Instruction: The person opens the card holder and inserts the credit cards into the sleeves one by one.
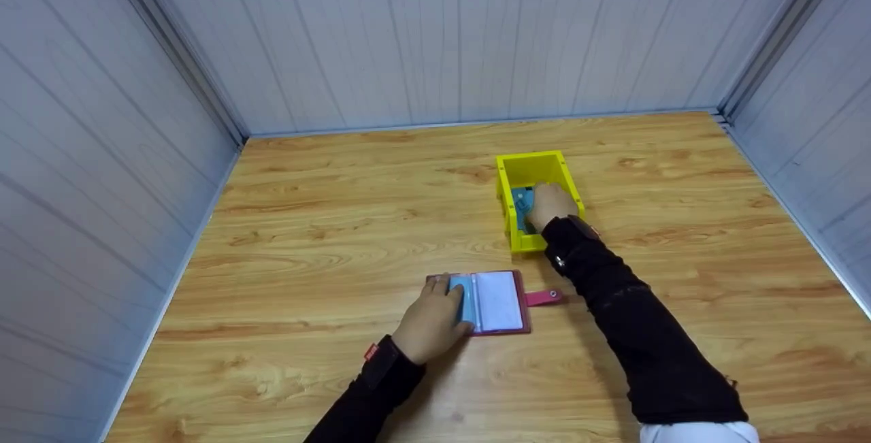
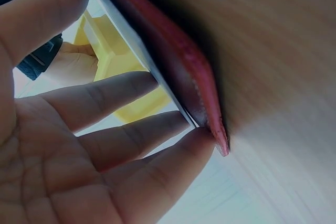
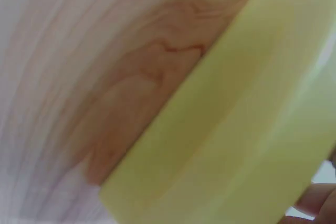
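A small pink-red card holder (image 1: 500,301) lies spread open on the table, clear sleeves showing and a light-blue card (image 1: 466,300) on its left side. Across that left side rests my left hand (image 1: 429,326). In the left wrist view its extended fingers touch the sleeve edges, one fingertip at the red cover (image 2: 202,77). My right hand (image 1: 551,205) reaches down into a yellow bin (image 1: 505,192), beside blue cards (image 1: 522,202) at the bottom. Its fingertips are hidden; I cannot tell whether they hold a card. The bin's wall (image 3: 210,135) fills much of the right wrist view.
A pink strap (image 1: 543,297) with a metal snap sticks out from the holder's right side, just below the bin. The wood-grain table (image 1: 326,225) is bordered by pale panel walls (image 1: 435,41) at the back and both sides.
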Action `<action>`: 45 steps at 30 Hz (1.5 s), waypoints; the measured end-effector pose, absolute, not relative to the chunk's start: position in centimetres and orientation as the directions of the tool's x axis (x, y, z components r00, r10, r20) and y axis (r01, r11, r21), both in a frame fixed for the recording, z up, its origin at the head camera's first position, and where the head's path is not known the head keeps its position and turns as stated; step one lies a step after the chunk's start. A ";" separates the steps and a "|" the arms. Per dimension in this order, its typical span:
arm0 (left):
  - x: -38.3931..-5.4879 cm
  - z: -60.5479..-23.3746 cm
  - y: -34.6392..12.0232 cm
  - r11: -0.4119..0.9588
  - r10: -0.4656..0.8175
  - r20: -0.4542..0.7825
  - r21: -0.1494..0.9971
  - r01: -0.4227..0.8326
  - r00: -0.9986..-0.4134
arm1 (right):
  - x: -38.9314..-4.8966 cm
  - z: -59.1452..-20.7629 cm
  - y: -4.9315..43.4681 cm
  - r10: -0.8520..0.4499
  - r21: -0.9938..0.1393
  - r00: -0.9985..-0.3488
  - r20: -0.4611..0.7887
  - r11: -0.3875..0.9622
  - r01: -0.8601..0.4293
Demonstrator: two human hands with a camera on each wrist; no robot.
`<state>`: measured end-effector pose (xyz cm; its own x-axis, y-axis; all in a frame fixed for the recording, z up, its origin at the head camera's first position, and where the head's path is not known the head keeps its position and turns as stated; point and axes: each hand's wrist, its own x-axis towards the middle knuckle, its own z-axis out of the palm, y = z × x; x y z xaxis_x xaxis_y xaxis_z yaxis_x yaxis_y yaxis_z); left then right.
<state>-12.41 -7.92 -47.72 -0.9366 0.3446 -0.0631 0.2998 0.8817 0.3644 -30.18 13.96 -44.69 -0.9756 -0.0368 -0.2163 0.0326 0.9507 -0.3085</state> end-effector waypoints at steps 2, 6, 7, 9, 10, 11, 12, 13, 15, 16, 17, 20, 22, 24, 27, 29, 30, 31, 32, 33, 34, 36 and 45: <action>-12.4 -47.7 -7.9 0.884 0.342 -0.061 0.360 0.299 -0.938 | -30.3 -44.5 14.0 -0.039 -0.342 -0.974 -0.223 0.939 0.041; -12.4 -47.8 -8.0 0.888 0.332 -0.073 0.361 0.286 -0.940 | -30.4 -44.1 14.2 -0.051 -0.442 -0.965 -0.256 0.894 0.070; -12.5 -47.8 -8.0 0.888 0.330 -0.076 0.362 0.282 -0.941 | -30.4 -44.0 14.3 -0.054 -0.468 -0.964 -0.262 0.881 0.078; -12.5 -47.9 -8.1 0.889 0.328 -0.077 0.364 0.280 -0.942 | -30.4 -43.8 14.5 -0.057 -0.509 -0.964 -0.261 0.856 0.088; -12.5 -47.8 -8.1 0.888 0.328 -0.077 0.365 0.279 -0.942 | -30.4 -43.6 14.6 -0.057 -0.529 -0.964 -0.260 0.844 0.092; -12.5 -47.9 -8.1 0.888 0.328 -0.078 0.365 0.279 -0.941 | -30.3 -43.5 14.7 -0.059 -0.551 -0.964 -0.258 0.829 0.097; -12.5 -47.9 -8.1 0.888 0.330 -0.077 0.365 0.281 -0.941 | -30.3 -43.3 14.9 -0.058 -0.574 -0.965 -0.255 0.812 0.103; -12.5 -47.9 -8.1 0.887 0.332 -0.075 0.364 0.285 -0.940 | -30.2 -43.2 15.0 -0.060 -0.597 -0.967 -0.247 0.796 0.102; -12.5 -47.9 -8.2 0.885 0.338 -0.068 0.362 0.293 -0.939 | -30.1 -43.0 15.3 -0.061 -0.647 -0.972 -0.228 0.755 0.104; -12.5 -47.9 -8.2 0.884 0.340 -0.065 0.361 0.296 -0.938 | -30.0 -42.9 15.4 -0.061 -0.673 -0.974 -0.217 0.732 0.104; -12.5 -48.0 -8.2 0.884 0.343 -0.062 0.359 0.299 -0.937 | -29.9 -42.8 15.5 -0.057 -0.697 -0.977 -0.205 0.709 0.105; -12.5 -47.9 -8.2 0.885 0.343 -0.060 0.356 0.301 -0.937 | -29.5 -42.3 15.8 -0.042 -0.766 -0.985 -0.167 0.634 0.103; -12.5 -47.9 -8.2 0.887 0.342 -0.063 0.352 0.300 -0.938 | -29.1 -42.0 15.9 -0.037 -0.809 -0.986 -0.161 0.578 0.110; -12.5 -47.9 -8.2 0.887 0.340 -0.068 0.353 0.296 -0.938 | -28.7 -41.7 15.9 -0.045 -0.846 -0.986 -0.158 0.521 0.112; -12.4 -47.9 -8.1 0.886 0.340 -0.067 0.358 0.295 -0.938 | -27.9 -41.4 16.1 -0.072 -0.895 -0.982 -0.173 0.427 0.127; -12.4 -47.8 -8.1 0.883 0.343 -0.059 0.360 0.301 -0.937 | -27.4 -41.3 16.2 -0.085 -0.916 -0.979 -0.184 0.376 0.139; -12.4 -47.8 -8.1 0.882 0.346 -0.055 0.359 0.304 -0.937 | -27.1 -41.3 16.2 -0.092 -0.923 -0.977 -0.195 0.353 0.151; -12.4 -47.8 -8.1 0.882 0.348 -0.050 0.357 0.308 -0.936 | -26.9 -41.3 16.3 -0.099 -0.928 -0.973 -0.207 0.334 0.163; -12.4 -47.8 -8.1 0.881 0.351 -0.045 0.354 0.314 -0.935 | -26.6 -41.4 16.4 -0.103 -0.931 -0.970 -0.221 0.320 0.178; -12.4 -47.8 -8.1 0.881 0.353 -0.040 0.351 0.318 -0.935 | -26.3 -41.5 16.5 -0.107 -0.930 -0.965 -0.239 0.312 0.196; -12.4 -47.8 -8.0 0.881 0.353 -0.040 0.351 0.318 -0.935 | -26.0 -41.6 16.6 -0.111 -0.928 -0.959 -0.262 0.302 0.218; -12.4 -47.8 -8.0 0.881 0.353 -0.041 0.352 0.317 -0.935 | -25.3 -42.0 16.6 -0.134 -0.926 -0.944 -0.301 0.276 0.256; -12.5 -47.7 -7.8 0.882 0.345 -0.056 0.360 0.303 -0.937 | -21.6 -45.0 15.7 -0.321 -0.957 -0.902 -0.287 0.133 0.258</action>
